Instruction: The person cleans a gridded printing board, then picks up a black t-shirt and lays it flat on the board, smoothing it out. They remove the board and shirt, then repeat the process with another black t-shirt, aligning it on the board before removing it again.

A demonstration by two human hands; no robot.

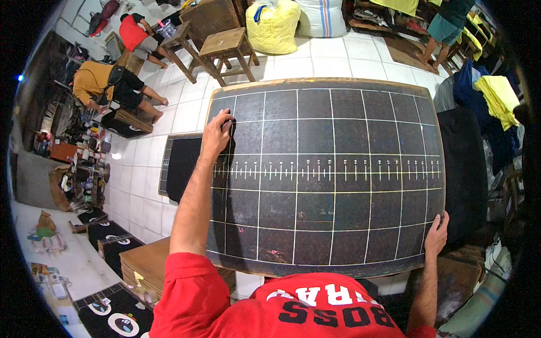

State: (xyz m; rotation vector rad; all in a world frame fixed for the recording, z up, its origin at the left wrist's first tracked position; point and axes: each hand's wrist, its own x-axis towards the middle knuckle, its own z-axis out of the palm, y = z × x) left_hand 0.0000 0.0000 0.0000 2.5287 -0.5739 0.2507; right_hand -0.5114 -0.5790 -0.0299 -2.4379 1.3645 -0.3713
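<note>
In front of me lies a large black board (315,211) with a white grid and a row of ruler marks across its middle. My left hand (216,134) is over its far left part, fingers curled toward the thumb and a dark shadow beneath. Whether anything is between those fingers I cannot make out. At the near right corner, my right hand (436,235) is closed on the board's edge, with the fingertips along the side.
Dark cloth-covered surfaces flank the board, one on the left (185,166) and one on the right (463,169). A wooden stool (224,42) and a yellow-filled bag (273,25) stand beyond. Brown stacked boards (149,262) sit near left. Other people work farther off.
</note>
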